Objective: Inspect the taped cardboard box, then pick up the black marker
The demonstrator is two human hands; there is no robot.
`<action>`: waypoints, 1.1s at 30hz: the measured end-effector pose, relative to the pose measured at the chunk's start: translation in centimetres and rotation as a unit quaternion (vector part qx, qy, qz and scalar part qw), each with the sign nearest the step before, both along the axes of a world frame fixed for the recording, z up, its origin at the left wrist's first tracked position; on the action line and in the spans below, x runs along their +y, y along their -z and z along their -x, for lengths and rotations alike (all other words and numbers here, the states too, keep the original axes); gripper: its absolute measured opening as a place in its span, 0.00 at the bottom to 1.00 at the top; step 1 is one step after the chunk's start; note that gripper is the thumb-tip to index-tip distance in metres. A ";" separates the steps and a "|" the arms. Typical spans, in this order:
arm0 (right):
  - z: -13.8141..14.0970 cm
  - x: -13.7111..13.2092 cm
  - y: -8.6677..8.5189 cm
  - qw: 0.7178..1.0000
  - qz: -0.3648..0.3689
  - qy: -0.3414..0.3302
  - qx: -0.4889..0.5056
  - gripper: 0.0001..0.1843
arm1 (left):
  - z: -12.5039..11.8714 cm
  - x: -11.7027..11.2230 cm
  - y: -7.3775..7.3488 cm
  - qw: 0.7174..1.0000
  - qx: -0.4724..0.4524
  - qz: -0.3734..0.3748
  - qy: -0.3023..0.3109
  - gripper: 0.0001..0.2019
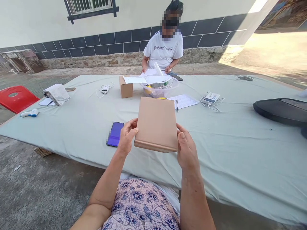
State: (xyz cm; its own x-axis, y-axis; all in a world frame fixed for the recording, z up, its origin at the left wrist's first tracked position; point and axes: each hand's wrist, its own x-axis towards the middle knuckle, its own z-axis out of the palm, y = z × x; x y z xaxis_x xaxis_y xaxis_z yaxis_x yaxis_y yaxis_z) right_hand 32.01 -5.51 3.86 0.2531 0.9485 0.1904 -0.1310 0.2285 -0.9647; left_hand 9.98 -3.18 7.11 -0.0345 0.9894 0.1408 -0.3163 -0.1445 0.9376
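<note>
I hold a flat brown cardboard box [156, 124] above the cloth-covered table [240, 147], tilted so its plain face shows. My left hand [126, 136] grips its near left corner, thumb on top. My right hand [186, 150] clasps its right edge. A dark blue phone [115, 134] lies flat on the cloth just left of my left hand.
Across the table a person in a white T-shirt [164, 48] handles papers. Between us stand a clear bowl [159, 88], a small brown box [126, 87], a printed sheet with a pen [183, 101] and a white meter [211, 98]. A black tray [280, 110] lies right, a red chair [16, 97] left.
</note>
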 end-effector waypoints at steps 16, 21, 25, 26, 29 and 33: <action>1.0 0.6 -1.1 0.997 0.003 0.054 0.055 0.44 | 0.4 0.5 0.5 0.998 0.030 -0.039 -0.028 0.14; 1.2 0.3 -1.2 0.996 0.007 0.055 0.066 0.43 | 0.3 0.5 0.4 0.998 0.023 -0.044 -0.037 0.17; 1.3 0.0 -1.3 0.999 0.010 0.030 0.042 0.44 | 0.3 0.4 0.2 0.999 0.008 -0.037 -0.022 0.19; 1.3 0.0 -1.3 0.999 0.010 0.028 0.036 0.45 | 0.3 0.4 0.1 0.999 0.008 -0.034 -0.017 0.19; 1.4 0.0 -1.3 0.999 0.006 0.029 0.037 0.45 | 0.5 0.6 0.0 0.999 0.011 -0.030 -0.017 0.18; 1.3 0.0 -1.1 0.999 0.000 0.017 0.034 0.44 | 0.7 0.7 0.2 0.999 0.018 -0.023 -0.039 0.19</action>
